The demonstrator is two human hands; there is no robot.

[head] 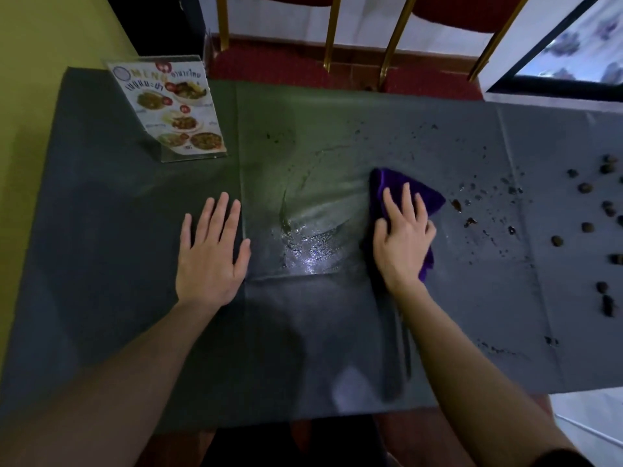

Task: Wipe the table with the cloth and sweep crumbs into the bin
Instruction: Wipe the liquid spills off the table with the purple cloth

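A dark grey covered table (101,230) fills the view. My right hand (404,237) presses down flat on a purple cloth (421,193) a little right of the table's middle. A wet, shiny smear (310,237) lies just left of the cloth. My left hand (210,254) rests flat on the table with fingers spread, holding nothing. Brown crumbs (586,227) and small dark specks (470,222) are scattered to the right of the cloth. No bin is in view.
A clear acrylic menu stand (175,109) with food pictures stands at the table's far left. Beyond the far edge are chairs with gold legs (332,32) on red carpet. A yellow wall (40,62) runs along the left side.
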